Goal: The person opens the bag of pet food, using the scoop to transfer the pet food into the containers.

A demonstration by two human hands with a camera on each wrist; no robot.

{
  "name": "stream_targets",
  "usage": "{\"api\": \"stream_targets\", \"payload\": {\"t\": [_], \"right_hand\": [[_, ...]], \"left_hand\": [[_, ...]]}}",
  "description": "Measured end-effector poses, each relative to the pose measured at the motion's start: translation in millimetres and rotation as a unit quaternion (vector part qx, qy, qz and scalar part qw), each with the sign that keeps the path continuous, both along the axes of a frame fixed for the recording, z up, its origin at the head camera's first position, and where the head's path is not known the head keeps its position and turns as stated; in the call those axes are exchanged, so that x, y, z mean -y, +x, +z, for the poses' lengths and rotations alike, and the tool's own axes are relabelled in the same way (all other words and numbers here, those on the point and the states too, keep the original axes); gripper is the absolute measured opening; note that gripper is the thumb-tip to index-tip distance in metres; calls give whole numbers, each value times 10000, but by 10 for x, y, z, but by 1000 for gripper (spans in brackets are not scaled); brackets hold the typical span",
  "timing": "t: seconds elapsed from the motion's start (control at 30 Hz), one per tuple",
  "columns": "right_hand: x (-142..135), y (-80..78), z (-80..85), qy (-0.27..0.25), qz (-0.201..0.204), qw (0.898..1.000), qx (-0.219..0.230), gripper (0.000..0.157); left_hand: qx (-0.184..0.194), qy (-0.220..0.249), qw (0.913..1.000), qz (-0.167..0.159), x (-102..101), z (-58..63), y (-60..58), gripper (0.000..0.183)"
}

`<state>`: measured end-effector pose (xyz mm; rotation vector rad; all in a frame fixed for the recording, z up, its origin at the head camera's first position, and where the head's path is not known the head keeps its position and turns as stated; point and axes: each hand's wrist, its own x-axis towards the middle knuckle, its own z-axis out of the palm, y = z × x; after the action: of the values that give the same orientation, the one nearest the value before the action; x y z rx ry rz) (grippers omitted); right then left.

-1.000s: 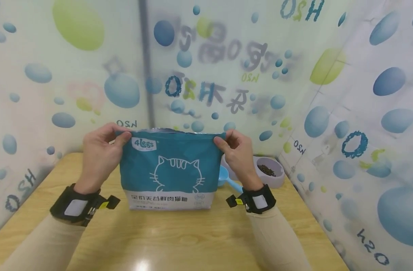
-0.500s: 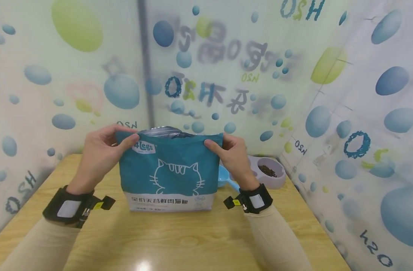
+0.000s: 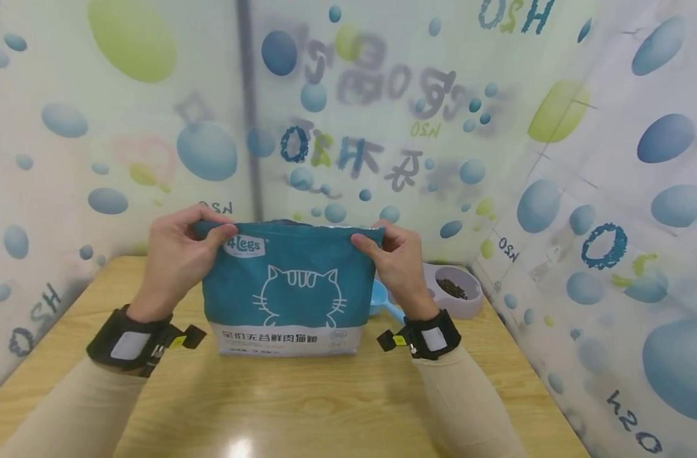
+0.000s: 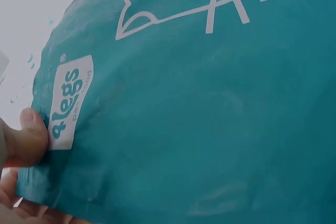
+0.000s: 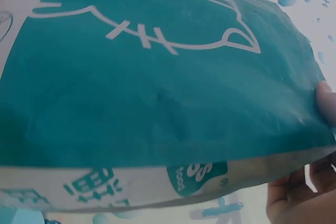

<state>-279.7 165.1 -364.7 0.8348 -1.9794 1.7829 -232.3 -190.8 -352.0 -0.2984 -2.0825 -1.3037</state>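
Observation:
A teal and white cat food bag [image 3: 294, 286] with a cat outline stands upright on the wooden table. At its top left corner my left hand [image 3: 179, 257] pinches the rim, thumb in front and fingers behind. My right hand [image 3: 400, 261] grips the top right corner the same way. Between the hands the top edge is nearly level, with a thin strip of silvery lining showing behind it. In the left wrist view the left thumb [image 4: 30, 139] presses beside the logo. The right wrist view shows the right thumb [image 5: 326, 103] on the bag's front and fingers behind. The bag's contents are hidden.
Behind the right hand stands a pale lilac pet bowl [image 3: 469, 305] with brown kibble in it. A light blue scoop [image 3: 378, 298] lies partly hidden behind the bag. Bubble-patterned curtains rise behind and to the right of the table [image 3: 280, 407].
Half a second ago the bag's mouth gaped wider, showing more lining; now its top edge is drawn straighter and nearly closed. The right hand has moved slightly right.

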Motion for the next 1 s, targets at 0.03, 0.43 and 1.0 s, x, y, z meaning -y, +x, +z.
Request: {"api": "stream_targets", "payload": {"t": [0.03, 0.43, 1.0], "right_hand": [[-6, -4, 3, 50, 21, 10000, -7, 13], [-53, -21, 201, 1002, 208, 9943, 291, 19], [4, 17, 314, 1421, -165, 9888, -424, 8]], "left_hand": [[27, -72, 10000, 6, 8, 3, -1, 9], [200, -1259, 9914, -293, 57, 180, 51, 20], [-1117, -1395, 9838, -144, -114, 187, 16, 12]]}}
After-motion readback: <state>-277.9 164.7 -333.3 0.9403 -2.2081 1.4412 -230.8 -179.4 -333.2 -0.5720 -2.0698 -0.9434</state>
